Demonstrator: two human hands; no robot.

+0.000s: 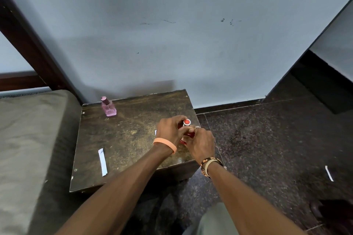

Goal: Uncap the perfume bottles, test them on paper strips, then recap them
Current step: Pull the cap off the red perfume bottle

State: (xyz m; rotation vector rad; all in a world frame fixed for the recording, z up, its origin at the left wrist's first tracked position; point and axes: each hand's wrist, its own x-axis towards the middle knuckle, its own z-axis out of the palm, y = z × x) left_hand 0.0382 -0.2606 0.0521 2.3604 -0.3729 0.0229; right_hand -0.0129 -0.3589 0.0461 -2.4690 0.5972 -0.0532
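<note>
Nearest on the table (124, 149), toward its front left edge, a strip (102, 162) lies flat. It is well apart from the hands, probably set out for testing but not yet in use.

Further in, near the right edge, both hands meet on the red bottle (188, 135), which stands upright or nearly so. The right hand (201, 145) wraps the body from below and the side, most likely to keep it steady. The left hand (169, 129) curls round the top, with its fingers arched over and its thumb tucked just under the cap (187, 121). One hand anchoring and the other at the cap suggests the cap is being either pulled off or pressed home. A single frame cannot show which. The cap looks seated, though the fingers hide its lower rim.

Just behind the left hand, the white end of a second strip (155, 132) shows on the table. It is close by, so it may be the one meant for this scent.

At the far left corner the pink bottle (109, 108) stands capped and alone, out of the way of the work.

Off to the right, a third strip (329, 173) lies on the floor (267, 139), well apart from everything.
</note>
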